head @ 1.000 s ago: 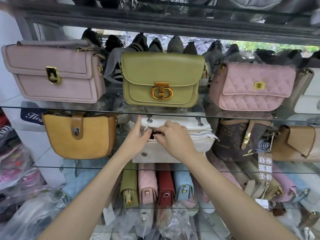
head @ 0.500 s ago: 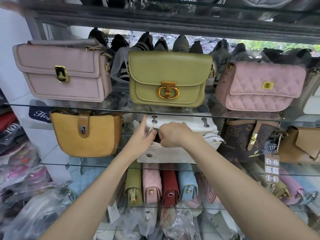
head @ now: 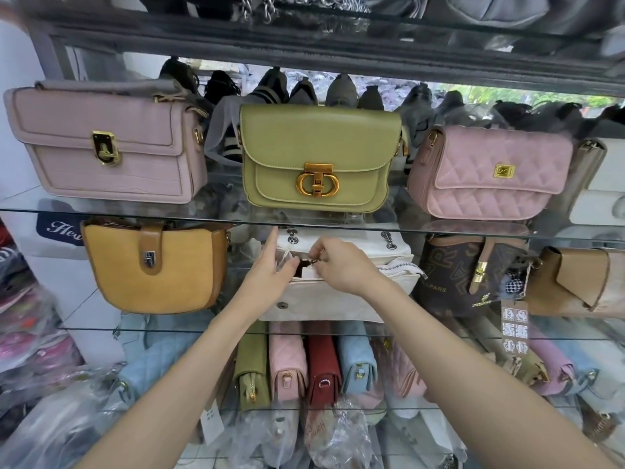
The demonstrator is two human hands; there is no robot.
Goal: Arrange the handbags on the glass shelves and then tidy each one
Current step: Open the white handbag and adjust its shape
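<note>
A white handbag [head: 338, 299] with chain eyelets stands in the middle of the second glass shelf [head: 101, 328]. My right hand [head: 345, 265] pinches a small metal zip pull at the bag's open top. My left hand [head: 270, 275] holds the bag's left top edge, its index finger pointing up and its thumb at the opening. Inside the opening I see white paper stuffing. On the upper glass shelf [head: 118, 214] stand a mauve bag [head: 101, 147], a green bag [head: 318, 157] with a gold clasp and a pink quilted bag [head: 490, 174].
A mustard saddle bag [head: 152, 269] stands left of the white bag, a brown monogram bag [head: 470, 275] and a tan bag [head: 581, 286] to its right. Below, several small bags [head: 321, 367] stand side by side. Plastic-wrapped goods [head: 50, 418] lie at the lower left.
My right hand has closed into a pinch on the zip pull. My left index finger points higher. The view has shifted slightly.
</note>
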